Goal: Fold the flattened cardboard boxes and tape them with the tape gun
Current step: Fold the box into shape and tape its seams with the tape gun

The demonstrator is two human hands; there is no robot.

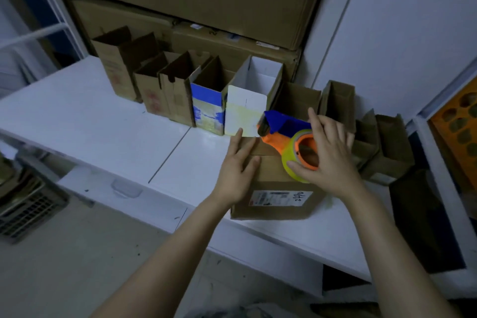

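Left hand (238,165), fingers straight, pressing flat on brown cardboard box (273,201); right hand (326,152), forearm angled inward, fingers curled round blue-orange tape gun (286,129) above box top.

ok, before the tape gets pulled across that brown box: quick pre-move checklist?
1. Top flaps of the brown cardboard box held shut: ok, the left hand lies flat on them.
2. Orange and blue tape gun gripped: ok, the right hand holds it at the yellow tape roll.
3. Gun head touching the box top: cannot tell, contact is blurred.
4. Tape end stuck down: cannot tell.
5. Left fingertips clear of the gun's path: probably not ok, they lie right beside the gun head.
6. Box resting on the white table: ok.
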